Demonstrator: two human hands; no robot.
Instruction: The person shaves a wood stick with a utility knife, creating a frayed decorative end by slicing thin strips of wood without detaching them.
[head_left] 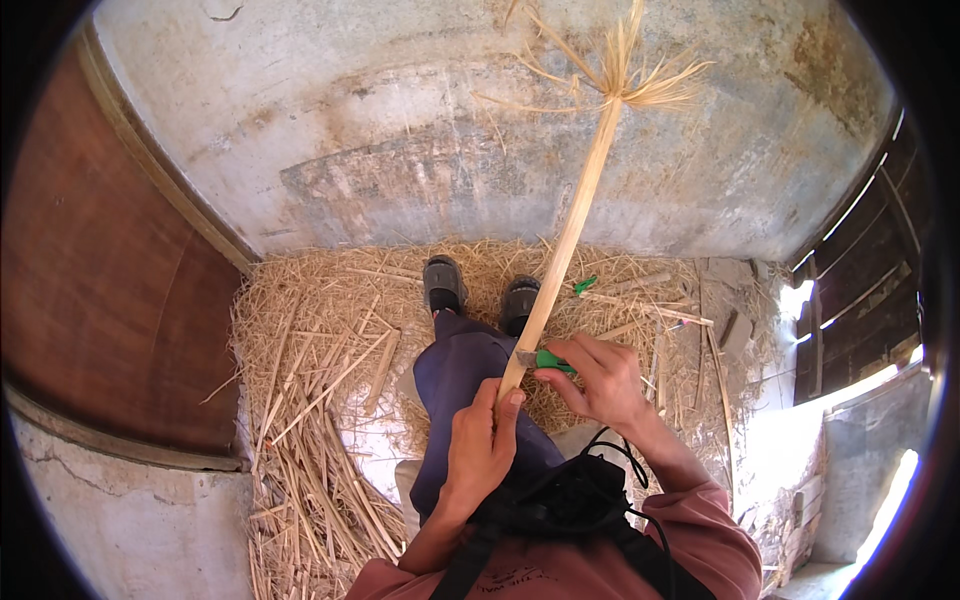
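Note:
A long pale stalk (572,238), perhaps bamboo or wood, slants up and away from my lap. Its far end bursts into a tuft of thin frayed strips (630,80) in front of the wall. My left hand (478,448) is closed around the near end of the stalk, thumb on top. Just beyond it, my right hand (606,385) grips a green-handled knife (553,362). The short metal blade lies against the stalk, close to my left fingers. Part of the knife handle is hidden by my right fingers.
Straw and shavings (330,285) cover the floor around my sandals (443,283). Loose split sticks (300,500) are heaped at left. A small green object (585,285) lies beyond my knees. A stained wall (420,170) stands ahead, a brown panel (110,260) left, dark slats (865,280) right.

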